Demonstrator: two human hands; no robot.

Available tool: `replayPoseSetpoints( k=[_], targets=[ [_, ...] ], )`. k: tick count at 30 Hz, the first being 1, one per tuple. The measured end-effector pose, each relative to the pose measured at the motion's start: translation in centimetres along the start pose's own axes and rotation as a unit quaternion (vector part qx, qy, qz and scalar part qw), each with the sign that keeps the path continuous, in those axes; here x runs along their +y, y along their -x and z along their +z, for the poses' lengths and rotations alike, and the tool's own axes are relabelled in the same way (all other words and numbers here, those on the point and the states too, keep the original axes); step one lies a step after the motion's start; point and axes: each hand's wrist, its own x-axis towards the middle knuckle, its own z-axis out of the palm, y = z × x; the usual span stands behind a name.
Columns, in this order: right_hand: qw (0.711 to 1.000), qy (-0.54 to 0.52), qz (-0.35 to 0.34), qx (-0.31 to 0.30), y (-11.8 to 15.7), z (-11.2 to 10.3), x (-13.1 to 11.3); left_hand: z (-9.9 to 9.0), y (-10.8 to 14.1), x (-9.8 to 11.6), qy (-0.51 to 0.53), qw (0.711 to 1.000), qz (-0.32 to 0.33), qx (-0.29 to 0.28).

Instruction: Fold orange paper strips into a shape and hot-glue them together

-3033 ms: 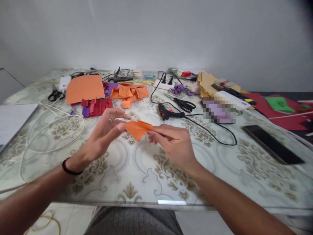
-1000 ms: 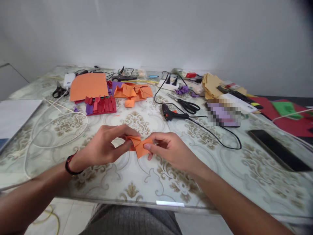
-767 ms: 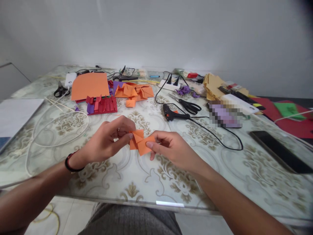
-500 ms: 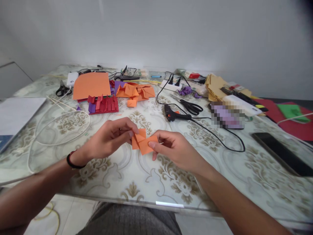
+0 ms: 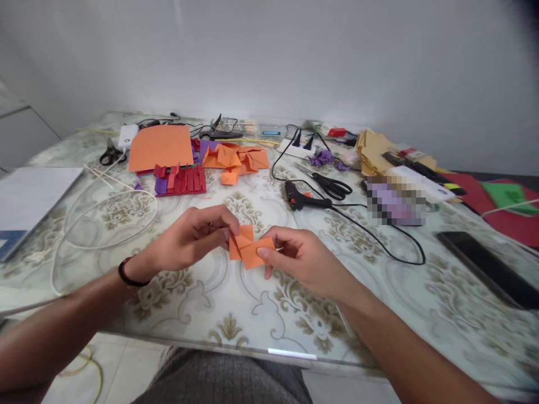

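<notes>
Patterned tabletop (image 5: 229, 297), remote view: I see left hand (image 5: 189, 238) and right hand (image 5: 303, 257) both pinching one folded orange paper (image 5: 249, 256) mid-dial, one phone (image 5: 488, 270) at three o'clock; three seconds ago, the left's fingers stood spread.

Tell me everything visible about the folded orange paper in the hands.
The folded orange paper looks matte, with flat, angular panels overlapping along straight creases. It is held over the patterned table, panels facing the camera; its underside is hidden. The left hand's grip pinches its left side, the right hand's grip its right panel, thumb on top.
</notes>
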Motion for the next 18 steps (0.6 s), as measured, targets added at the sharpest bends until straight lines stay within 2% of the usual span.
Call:
replayPoseSetpoints(
  k=[10, 18],
  targets=[
    [1.000, -0.003, 0.009, -0.029, 0.05, -0.38, 0.19, 0.10, 0.01, 0.08, 0.051, 0.998, -0.019, 0.004],
    [0.999, -0.016, 0.000, -0.032, 0.06, -0.38, 0.01, 0.00, 0.03, 0.16, 0.034, 0.998, -0.046, 0.002]
  ],
)
